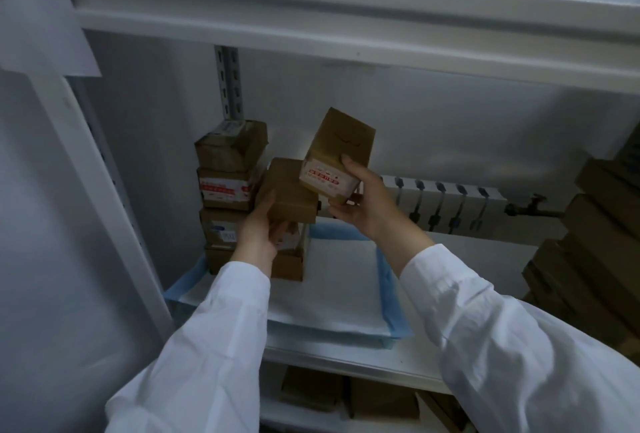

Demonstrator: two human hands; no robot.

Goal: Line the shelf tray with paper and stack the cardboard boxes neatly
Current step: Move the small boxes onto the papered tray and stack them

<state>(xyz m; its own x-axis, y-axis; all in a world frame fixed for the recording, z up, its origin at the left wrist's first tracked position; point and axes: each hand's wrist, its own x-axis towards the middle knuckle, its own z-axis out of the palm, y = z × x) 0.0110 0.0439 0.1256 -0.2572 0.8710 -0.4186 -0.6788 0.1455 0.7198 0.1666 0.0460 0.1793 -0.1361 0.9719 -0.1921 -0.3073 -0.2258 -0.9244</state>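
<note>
Two small cardboard boxes are held above the lined tray (385, 280) on the white shelf (398, 353).
The left hand (258, 230) curls its fingers round the near lower corner of a plain box (289, 190), brown and unmarked, beside the tall stack (228, 183) at the tray's back left. The right hand (363, 204) grips a labelled box (337, 152) from below, thumb on its side. This box is tilted, brown with a white end label printed in red, and it touches the plain box's upper right edge. White paper (332, 280) covers the tray floor inside its blue rim. The stacked boxes are brown, taped, some bearing white labels.
</note>
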